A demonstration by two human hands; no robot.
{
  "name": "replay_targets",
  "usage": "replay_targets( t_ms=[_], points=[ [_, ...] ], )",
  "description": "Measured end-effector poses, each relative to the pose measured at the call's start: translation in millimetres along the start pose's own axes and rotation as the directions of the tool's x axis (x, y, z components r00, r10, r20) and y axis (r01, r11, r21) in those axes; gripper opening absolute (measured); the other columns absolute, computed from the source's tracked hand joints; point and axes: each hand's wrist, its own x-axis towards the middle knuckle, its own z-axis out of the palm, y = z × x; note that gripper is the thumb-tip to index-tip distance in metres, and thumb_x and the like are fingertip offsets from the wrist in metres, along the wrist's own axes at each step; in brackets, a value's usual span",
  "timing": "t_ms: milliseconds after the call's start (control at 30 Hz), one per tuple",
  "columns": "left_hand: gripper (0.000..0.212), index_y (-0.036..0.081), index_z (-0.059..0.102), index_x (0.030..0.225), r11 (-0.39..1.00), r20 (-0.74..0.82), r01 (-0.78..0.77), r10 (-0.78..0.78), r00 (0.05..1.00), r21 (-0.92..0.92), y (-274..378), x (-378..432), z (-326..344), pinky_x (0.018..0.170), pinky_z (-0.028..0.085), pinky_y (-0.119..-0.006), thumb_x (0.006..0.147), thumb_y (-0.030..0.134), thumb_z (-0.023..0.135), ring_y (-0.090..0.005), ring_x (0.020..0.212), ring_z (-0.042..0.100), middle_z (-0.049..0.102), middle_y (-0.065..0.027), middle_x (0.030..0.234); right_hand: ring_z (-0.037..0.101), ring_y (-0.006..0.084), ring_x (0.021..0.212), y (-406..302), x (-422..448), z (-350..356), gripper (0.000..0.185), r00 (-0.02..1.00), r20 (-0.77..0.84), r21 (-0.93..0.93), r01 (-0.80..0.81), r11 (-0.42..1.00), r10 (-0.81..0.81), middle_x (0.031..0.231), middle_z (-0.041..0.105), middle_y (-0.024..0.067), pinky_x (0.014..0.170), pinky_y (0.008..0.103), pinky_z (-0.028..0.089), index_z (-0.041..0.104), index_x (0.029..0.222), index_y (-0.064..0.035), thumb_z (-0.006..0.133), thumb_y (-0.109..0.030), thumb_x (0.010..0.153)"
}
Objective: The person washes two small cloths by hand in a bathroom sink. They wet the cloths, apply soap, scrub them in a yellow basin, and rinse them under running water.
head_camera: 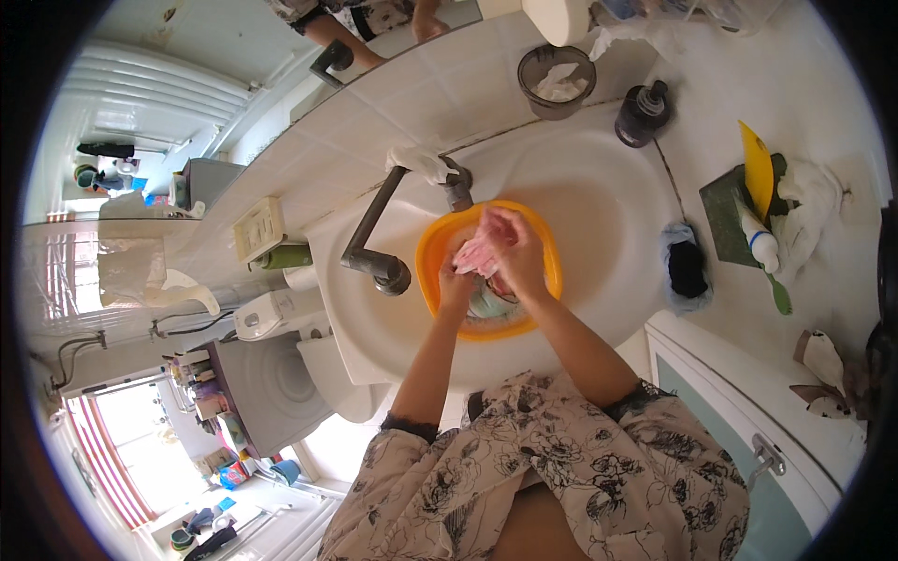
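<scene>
Both hands are over an orange plastic basin (551, 308) that sits in a white washbasin (596, 203). A wet pink cloth (479, 256) is bunched between them. My left hand (456, 280) grips its lower left end, while my right hand (518, 252) holds the upper part, with the fingers curled over it. Below, a pale green cloth (487, 303) lies in sudsy water inside the basin. The hands partly cover the pink cloth, so its full shape is hidden.
A dark swivel faucet (375, 263) reaches out left of the basin. Along the back stand a small bin (558, 84) with tissues and a dark pump bottle (642, 116). To the right are a black sponge (687, 268), a white tube (761, 245) and a green brush (779, 294).
</scene>
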Motion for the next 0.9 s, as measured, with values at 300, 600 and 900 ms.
replay_targets(
  t_ms=[300, 600, 900],
  points=[
    [0.075, 0.001, 0.031, 0.127, 0.872, 0.259, -0.438, 0.381, 0.887, 0.218, 40.3, -48.7, 18.4, 0.091, 0.041, -0.033, 0.062, -0.003, 0.067, -0.022, 0.11, 0.047, 0.046, -0.0141, 0.117, 0.056, 0.0205, 0.089, 62.6, -20.7, -13.4, 0.053, 0.649, 0.652, 0.608, -0.757, 0.24, 0.392, 0.103, 0.055, 0.0071, 0.077, 0.0325, 0.045, 0.051, 0.107, -0.0105, 0.033, -0.057, 0.087],
    [0.038, -0.002, 0.053, 0.106, 0.559, 0.18, -0.671, 0.688, 0.703, 0.487, 34.3, -40.7, 33.0, 0.094, 0.036, -0.036, 0.076, 0.02, 0.061, -0.0263, 0.111, 0.047, 0.055, -0.0146, 0.109, 0.057, 0.021, 0.083, 73.5, -29.5, 25.1, 0.042, 0.749, 0.588, 0.755, -0.644, 0.125, 0.306, 0.081, 0.057, 0.0065, 0.069, 0.0299, 0.047, 0.054, 0.09, -0.009, 0.037, -0.048, 0.089],
    [0.047, 0.007, 0.037, 0.062, 0.841, -0.12, -0.311, 0.288, 0.95, -0.442, 27.0, -20.3, 50.5, 0.076, 0.04, -0.031, 0.092, 0.045, 0.036, -0.0198, 0.069, 0.045, 0.043, -0.0056, 0.065, 0.054, 0.0188, 0.071, 66.0, -11.3, 37.5, 0.041, 0.772, 0.469, 0.781, -0.589, 0.206, 0.429, 0.075, 0.053, 0.0084, 0.068, 0.0312, 0.048, 0.049, 0.09, -0.0054, 0.032, -0.043, 0.092]
  ],
)
